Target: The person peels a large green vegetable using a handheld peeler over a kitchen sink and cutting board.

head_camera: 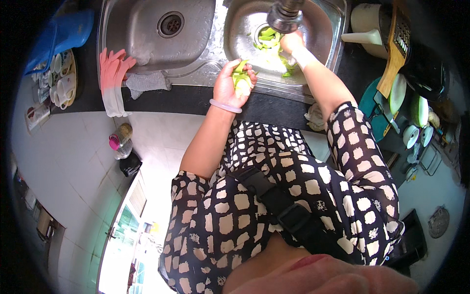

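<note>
My left hand (235, 79), with a pale bangle at its wrist, is palm up at the front edge of the right sink basin, fingers curled around green vegetable peelings (241, 79). Inside that basin (242, 22), my right hand (293, 43) reaches down beside the drain, just below the metal faucet (285, 18). More green peelings (270, 38) lie over the drain and on the basin floor next to my right hand. The fingers of my right hand are mostly hidden, so whether they hold anything cannot be seen.
Left of my hands is a second basin (191, 40), with pink and white rubber gloves (113, 81) and a grey cloth (147, 82) on its edge. At right are a white-handled pot (367, 22), a wooden-handled grater (391, 62), a knife (385, 110) and cut green vegetable pieces (397, 93).
</note>
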Available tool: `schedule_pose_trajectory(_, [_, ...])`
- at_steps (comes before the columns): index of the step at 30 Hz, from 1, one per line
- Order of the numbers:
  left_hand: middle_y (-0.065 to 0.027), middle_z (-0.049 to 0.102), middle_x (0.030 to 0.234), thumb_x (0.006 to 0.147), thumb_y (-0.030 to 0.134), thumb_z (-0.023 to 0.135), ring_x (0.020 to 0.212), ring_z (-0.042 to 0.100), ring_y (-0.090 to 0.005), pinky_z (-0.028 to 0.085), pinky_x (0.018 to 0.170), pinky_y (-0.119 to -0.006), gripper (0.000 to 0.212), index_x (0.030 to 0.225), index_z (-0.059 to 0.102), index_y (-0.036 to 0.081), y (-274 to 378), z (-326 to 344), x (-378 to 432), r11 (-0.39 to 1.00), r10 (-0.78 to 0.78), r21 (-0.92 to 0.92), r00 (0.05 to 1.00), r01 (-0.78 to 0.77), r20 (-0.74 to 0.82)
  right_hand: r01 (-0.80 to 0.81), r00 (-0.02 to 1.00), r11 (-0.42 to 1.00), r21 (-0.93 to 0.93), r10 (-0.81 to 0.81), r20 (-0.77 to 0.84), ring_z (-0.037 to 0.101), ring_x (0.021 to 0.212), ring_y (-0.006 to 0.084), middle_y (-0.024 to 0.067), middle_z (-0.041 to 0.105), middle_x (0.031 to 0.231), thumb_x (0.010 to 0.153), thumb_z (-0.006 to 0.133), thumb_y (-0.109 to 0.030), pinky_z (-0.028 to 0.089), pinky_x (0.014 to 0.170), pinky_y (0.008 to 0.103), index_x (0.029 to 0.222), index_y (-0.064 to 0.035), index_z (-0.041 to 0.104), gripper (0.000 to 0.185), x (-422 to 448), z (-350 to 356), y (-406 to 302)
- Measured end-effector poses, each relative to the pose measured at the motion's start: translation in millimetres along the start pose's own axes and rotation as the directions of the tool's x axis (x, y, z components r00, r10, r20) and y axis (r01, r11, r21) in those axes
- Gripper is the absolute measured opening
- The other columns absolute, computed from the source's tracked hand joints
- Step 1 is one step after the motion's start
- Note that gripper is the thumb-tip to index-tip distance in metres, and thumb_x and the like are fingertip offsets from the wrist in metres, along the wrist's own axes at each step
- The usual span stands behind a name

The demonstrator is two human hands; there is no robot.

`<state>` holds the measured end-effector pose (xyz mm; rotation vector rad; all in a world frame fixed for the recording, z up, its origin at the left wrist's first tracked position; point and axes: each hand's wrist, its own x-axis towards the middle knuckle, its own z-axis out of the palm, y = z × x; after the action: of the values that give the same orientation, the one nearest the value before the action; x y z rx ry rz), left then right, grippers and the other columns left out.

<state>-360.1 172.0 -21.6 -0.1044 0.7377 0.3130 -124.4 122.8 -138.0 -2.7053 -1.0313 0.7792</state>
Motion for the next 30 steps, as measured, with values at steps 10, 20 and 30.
schedule_pose_trajectory(10, [-0.0103,0.055,0.08,0.089,0.021,0.049,0.068,0.055,-0.0194,0.05,0.062,-0.031,0.02,0.088,0.051,0.001,-16,9,-10,0.996,0.058,0.067,0.997,-0.062,0.049,0.668,0.74,0.712,-0.214,-0.608,0.286,0.047,0.112,0.0351,0.0201,0.051,0.118,0.078,0.059,-0.034,0.038,0.096,0.04,0.115,-0.0018,0.053,0.049,-2,-20,-11])
schedule_pose_trajectory(20, [-0.0102,0.055,0.082,0.091,0.02,0.047,0.07,0.055,-0.0194,0.049,0.064,-0.031,0.016,0.095,0.05,0.006,-21,1,-10,0.99,0.105,0.094,0.994,-0.108,0.029,0.475,0.867,0.86,-0.184,-0.493,-0.066,0.051,0.101,0.0375,0.0206,0.055,0.103,0.08,0.055,-0.033,0.039,0.092,0.0431,0.107,-0.0011,0.052,0.042,-19,25,5])
schedule_pose_trajectory(30, [-0.0106,0.055,0.084,0.09,0.016,0.049,0.071,0.055,-0.019,0.049,0.064,-0.031,0.013,0.096,0.049,0.005,-23,7,-9,0.983,0.121,0.131,0.992,-0.125,0.032,0.78,0.578,0.612,-0.13,-0.624,0.526,0.058,0.085,0.0349,0.0193,0.059,0.087,0.081,0.048,-0.013,0.047,0.077,0.0406,0.09,-0.0033,0.062,0.019,-40,-8,46])
